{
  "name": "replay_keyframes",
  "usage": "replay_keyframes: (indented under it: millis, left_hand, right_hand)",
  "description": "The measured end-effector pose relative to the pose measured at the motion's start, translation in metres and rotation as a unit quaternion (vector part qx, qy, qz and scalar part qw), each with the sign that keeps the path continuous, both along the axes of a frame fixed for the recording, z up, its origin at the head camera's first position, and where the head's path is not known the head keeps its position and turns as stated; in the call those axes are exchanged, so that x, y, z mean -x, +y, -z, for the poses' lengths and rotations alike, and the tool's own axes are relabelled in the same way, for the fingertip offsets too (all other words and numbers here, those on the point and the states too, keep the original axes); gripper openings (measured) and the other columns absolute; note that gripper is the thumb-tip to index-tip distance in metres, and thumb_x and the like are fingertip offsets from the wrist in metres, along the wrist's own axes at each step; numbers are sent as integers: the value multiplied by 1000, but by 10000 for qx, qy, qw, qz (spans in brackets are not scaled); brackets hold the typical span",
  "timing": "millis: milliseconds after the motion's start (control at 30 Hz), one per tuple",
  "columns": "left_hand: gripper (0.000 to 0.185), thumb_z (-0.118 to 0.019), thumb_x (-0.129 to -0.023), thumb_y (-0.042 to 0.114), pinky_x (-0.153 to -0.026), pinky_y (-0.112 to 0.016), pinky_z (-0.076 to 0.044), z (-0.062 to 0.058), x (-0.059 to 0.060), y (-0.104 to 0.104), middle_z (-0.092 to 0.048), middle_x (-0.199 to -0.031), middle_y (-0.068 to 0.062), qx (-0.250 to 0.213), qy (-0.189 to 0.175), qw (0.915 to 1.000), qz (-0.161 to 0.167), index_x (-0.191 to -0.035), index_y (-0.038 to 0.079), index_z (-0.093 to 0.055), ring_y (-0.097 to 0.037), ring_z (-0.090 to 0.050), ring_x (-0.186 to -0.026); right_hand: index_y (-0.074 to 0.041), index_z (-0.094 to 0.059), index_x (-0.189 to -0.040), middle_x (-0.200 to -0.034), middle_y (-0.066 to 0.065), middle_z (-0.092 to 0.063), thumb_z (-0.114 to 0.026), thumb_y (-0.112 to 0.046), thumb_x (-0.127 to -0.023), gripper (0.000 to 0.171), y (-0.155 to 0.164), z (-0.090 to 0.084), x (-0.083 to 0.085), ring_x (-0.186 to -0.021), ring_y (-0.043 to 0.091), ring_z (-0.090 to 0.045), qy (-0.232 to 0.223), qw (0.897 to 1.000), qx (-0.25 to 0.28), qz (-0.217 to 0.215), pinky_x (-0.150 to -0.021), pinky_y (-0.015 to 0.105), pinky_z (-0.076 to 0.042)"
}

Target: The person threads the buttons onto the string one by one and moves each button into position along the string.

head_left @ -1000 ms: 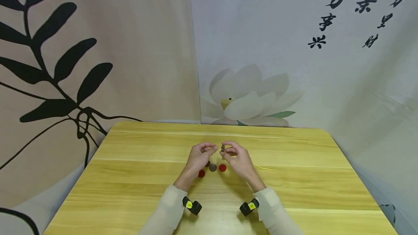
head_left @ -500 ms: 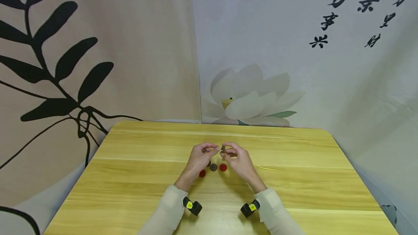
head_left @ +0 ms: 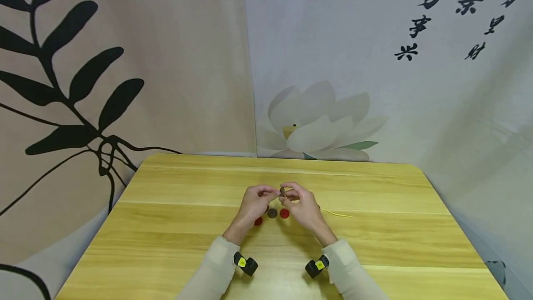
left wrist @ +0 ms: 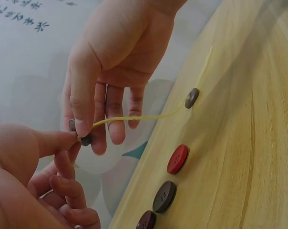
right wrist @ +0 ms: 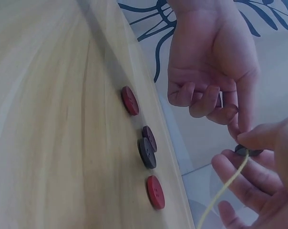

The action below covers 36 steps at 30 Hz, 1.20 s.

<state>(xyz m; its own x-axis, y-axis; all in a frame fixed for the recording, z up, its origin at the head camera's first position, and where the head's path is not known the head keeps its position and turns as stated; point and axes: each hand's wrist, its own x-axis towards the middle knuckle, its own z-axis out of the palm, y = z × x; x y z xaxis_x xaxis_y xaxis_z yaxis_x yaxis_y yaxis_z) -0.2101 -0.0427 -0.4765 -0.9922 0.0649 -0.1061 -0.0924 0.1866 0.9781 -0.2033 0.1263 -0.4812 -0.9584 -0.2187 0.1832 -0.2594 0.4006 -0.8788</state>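
Right hand [head_left: 301, 202] pinches a brown button [left wrist: 86, 140], left hand [head_left: 255, 201] the yellow cord [left wrist: 134, 118]; I fear a loose pinch dropping either.

pale backdrop [head_left: 333, 36] | black characters [head_left: 470, 1]: 万事兴; 亲; 万里财 | (top ones cut off)

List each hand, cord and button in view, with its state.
Left hand, appears to pinch the tip of the yellow cord
Right hand, pinches the raised dark button
Yellow cord, threaded through two buttons
Raised dark button, held, threaded
Brown button, strung on the cord
Right red button, flat, loose
Dark grey button, flat, loose
Maroon button, flat, loose
Left red button, flat, loose
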Motion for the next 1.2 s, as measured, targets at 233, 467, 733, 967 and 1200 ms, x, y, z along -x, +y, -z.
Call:
replay_keyframes:
  millis: [233, 467, 733, 967, 1200]
  left_hand:
    - [14, -69, -93, 19, -53, -21, -38, 0, -1, 0, -60, -81, -3, 30, -37, 10000, 20, -96, 6, -75, -11, -48, -63]
    - [16, -69, -94, 20, -52, -21, -38, -1, -1, 0, -64, -87, -13, 8, -40, 10000, 58, -96, 6, -74, -10, -47, -60]
    - [16, -69, -94, 21, -55, -22, -39, 0, 0, 1, -66, -91, -16, 99, -56, 9999, 39, -96, 6, -74, -11, -49, -63]
    - [19, -68, -95, 22, -59, -23, -42, -1, 0, 1, -66, -99, -20, 44, -112, 9999, -33, -100, 4, -73, -24, -57, -78]
    - [20, -66, -96, 22, -59, -23, -41, -2, -1, 0, -65, -101, -22, 26, -133, 9999, -14, -101, 4, -72, -20, -54, -75]
  right_hand:
    - [-9, -64, -124, -100, 11, -75, -70, -7, -91, 33, 1, 3, 1, -89, 21, -68, 29, 10000, 8, 2, -76, 36, -55]
    - [-8, -65, -122, -98, 6, -75, -71, -7, -90, 33, 2, 3, 1, -89, 20, -67, -13, 10000, 24, 33, -76, 35, -55]
    - [-11, -66, -119, -100, 12, -75, -72, -5, -89, 31, 4, 2, 1, -89, 20, -67, -38, 10000, 21, 38, -77, 36, -55]
    - [-11, -66, -117, -99, 11, -75, -73, -4, -88, 31, 5, 1, 0, -88, 19, -68, -14, 10000, -27, 66, -79, 39, -55]
    - [-4, -64, -119, -99, 13, -75, -72, -3, -88, 32, 7, 0, 0, -88, 20, -68, -37, 10000, -13, -22, -81, 43, -54]
